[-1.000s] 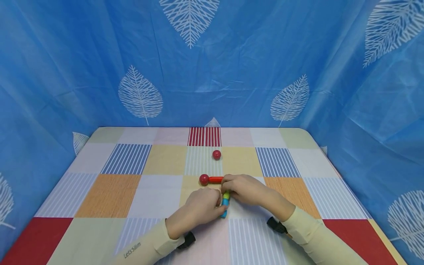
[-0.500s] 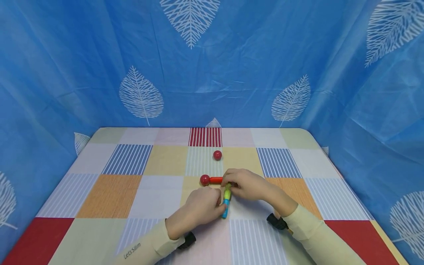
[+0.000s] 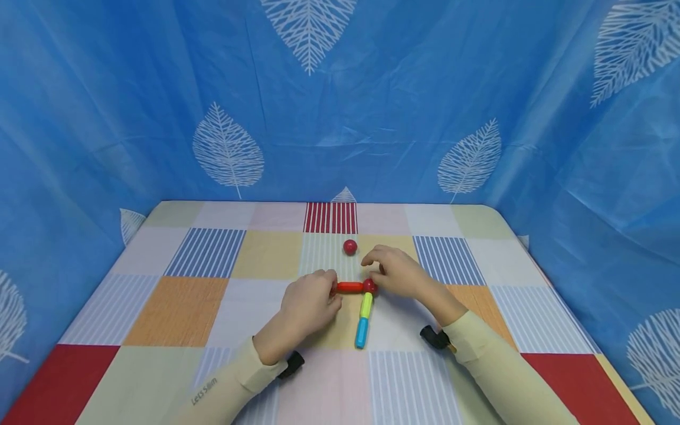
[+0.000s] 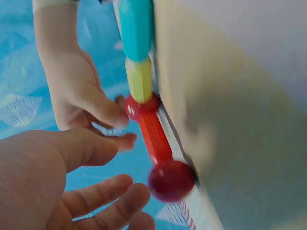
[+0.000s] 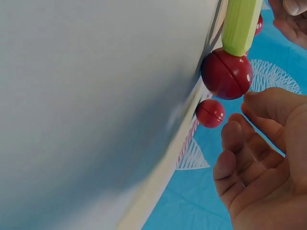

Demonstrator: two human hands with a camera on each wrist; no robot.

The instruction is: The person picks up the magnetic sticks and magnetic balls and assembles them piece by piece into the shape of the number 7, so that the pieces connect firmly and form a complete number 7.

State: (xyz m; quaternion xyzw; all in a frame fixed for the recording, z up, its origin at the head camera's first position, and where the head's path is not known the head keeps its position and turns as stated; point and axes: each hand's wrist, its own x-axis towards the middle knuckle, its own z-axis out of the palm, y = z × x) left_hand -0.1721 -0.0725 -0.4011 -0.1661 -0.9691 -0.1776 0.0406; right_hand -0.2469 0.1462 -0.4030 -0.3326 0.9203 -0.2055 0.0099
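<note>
A short red rod [image 3: 349,287] lies on the checked tablecloth [image 3: 255,255], with a red ball [image 3: 369,286] at its right end. A yellow-green and blue stick [image 3: 363,319] runs from that ball toward me. My left hand [image 3: 332,292] sits at the rod's left end, its fingers covering the other red ball [image 4: 170,179]. In the left wrist view my left hand [image 4: 132,163] is relaxed beside that ball and does not grip it. My right hand [image 3: 369,270] hovers just behind the joint ball [image 5: 226,73], fingers loosely spread, thumb close to it.
A loose red ball [image 3: 349,247] rests just beyond the right hand, also visible in the right wrist view [image 5: 210,113]. Blue leaf-print curtains [image 3: 340,118] enclose the table on three sides. The table's edges run left, right and at the back.
Both hands let go of the green-blue stick and moved away from me. The left hand went to the rod's left ball; the right hand lifted, uncovering the joint ball.
</note>
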